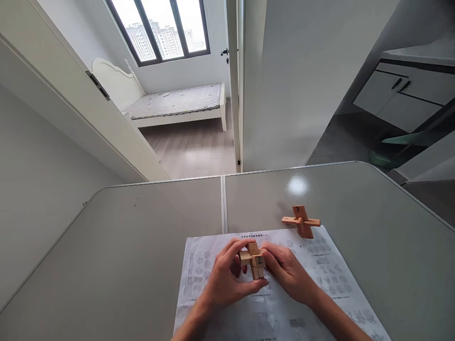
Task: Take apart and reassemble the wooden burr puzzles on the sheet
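Between my two hands is a wooden interlocking puzzle (258, 261) of crossed blocks, one end marked with a "2". My left hand (227, 272) curls round its left side, fingers at the top and thumb under the bottom block. From the right, my right hand (286, 270) pinches the puzzle's right arm between thumb and fingers. Both hands are over a printed instruction sheet (316, 293) with small diagrams. Beyond the sheet's top right edge stands a second wooden cross-shaped puzzle (301, 221), made of flat crossed pieces, with a number on its upright piece.
The grey table (124, 265) has a metal seam (223, 203) running away from me and a thin raised edge. Past it are a doorway with a bed (177, 104), a wall (295, 85), and white cabinets (405, 94) at the right.
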{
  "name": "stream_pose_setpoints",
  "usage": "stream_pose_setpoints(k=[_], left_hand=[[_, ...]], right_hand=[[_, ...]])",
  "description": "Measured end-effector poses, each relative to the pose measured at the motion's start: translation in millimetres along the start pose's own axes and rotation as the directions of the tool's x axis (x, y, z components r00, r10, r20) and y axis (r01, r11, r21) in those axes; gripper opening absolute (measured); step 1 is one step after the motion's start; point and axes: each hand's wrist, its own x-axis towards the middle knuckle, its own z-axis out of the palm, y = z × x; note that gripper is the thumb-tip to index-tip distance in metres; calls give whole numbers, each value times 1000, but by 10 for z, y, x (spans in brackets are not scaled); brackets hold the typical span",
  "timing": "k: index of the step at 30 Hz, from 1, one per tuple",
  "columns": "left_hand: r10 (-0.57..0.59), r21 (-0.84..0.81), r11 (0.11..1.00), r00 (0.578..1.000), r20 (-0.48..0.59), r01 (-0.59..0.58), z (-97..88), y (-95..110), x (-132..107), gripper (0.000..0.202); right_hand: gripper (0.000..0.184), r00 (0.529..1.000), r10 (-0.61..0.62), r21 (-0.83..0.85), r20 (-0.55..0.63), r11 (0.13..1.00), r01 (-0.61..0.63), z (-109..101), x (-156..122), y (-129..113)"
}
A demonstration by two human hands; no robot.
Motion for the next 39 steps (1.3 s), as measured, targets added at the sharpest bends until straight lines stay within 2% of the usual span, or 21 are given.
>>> stream_pose_setpoints(k=[8, 15, 24, 28, 32, 34, 39], left_hand=[[122, 74, 990, 992, -11, -121, 10, 52, -43, 73], [212, 177, 962, 977, -5, -208, 15, 22, -59, 75], [90, 106, 991, 996, -24, -87, 52, 2, -22, 81], [58, 66, 996, 997, -56, -54, 63, -9, 3, 75], [21, 44, 999, 995, -94, -17, 61, -7, 26, 62], [23, 55, 998, 995, -98, -18, 63, -10, 35, 53], [38, 88, 996, 994, -99, -29, 72, -20, 40, 37]], right_hand=[[57, 997, 4, 31, 77, 999, -6, -31, 9, 45], [55, 998, -1, 44, 61, 999, -2, -39, 7, 79], [59, 995, 95, 175, -10, 980, -92, 8, 17, 38], [58, 991, 136, 289, -13, 949, -126, -13, 19, 1], [53, 979, 192, 425, -67, 893, -146, -55, 34, 19], [48, 966, 240, 521, -99, 839, -155, -78, 52, 50], [40, 928, 360, 797, -98, 587, -143, -158, 116, 86]])
